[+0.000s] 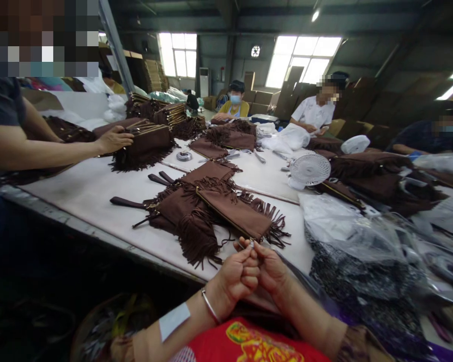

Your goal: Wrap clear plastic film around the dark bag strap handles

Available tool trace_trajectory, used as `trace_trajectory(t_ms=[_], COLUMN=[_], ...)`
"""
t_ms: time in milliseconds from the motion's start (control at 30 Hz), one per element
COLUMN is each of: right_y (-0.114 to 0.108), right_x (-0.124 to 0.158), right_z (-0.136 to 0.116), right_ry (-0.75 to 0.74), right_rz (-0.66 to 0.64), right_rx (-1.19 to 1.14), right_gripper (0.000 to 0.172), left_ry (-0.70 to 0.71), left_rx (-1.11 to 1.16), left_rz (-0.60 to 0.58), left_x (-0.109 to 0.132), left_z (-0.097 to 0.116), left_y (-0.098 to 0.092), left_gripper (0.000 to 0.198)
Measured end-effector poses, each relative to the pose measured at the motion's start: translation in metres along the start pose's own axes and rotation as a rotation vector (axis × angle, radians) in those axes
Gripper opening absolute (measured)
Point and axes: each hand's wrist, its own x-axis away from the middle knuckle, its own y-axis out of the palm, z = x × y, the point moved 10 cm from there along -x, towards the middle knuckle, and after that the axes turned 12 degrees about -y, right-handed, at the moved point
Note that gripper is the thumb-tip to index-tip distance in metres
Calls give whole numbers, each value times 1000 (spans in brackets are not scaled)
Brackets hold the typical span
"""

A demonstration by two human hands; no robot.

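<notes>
I have the left hand (241,275) and the right hand (274,269) together at the near edge of the white-topped counter (83,185), each grip narrow, fingertips pinching one small, pale, shiny piece (252,244). It sits at the near end of a flat, brown, fringed pouch with a gold zip (236,205), which lies on other brown fringed pouches (169,206); I can't see inside any. To the right, a crumpled clear plastic bag (347,226) lies over black speckled wrapping (358,276), contents unclear. At left, a co-worker's hand (116,139) rests on stacked brown pouches (149,151).
</notes>
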Motion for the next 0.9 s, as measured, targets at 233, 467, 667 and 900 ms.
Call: trace_trajectory(t_ms=[233,467,667,900], right_y=[-7,-1,5,-43], right_x=[0,2,15,59], right_z=[6,-4,-5,-21], right_ry=[45,-95,-19,-92], right_rz=[45,59,-41,20], right_rx=[-53,-64,-61,511], right_gripper=[20,13,23,36], left_ry=[6,193,215,389], left_rx=[-401,-897,-1422,-907], left_rz=[198,663,721,910], left_x=[32,51,58,63], left_z=[2,6,29,112], left_y=[-6,-28,-1,-10], left_gripper=[29,27,23,32])
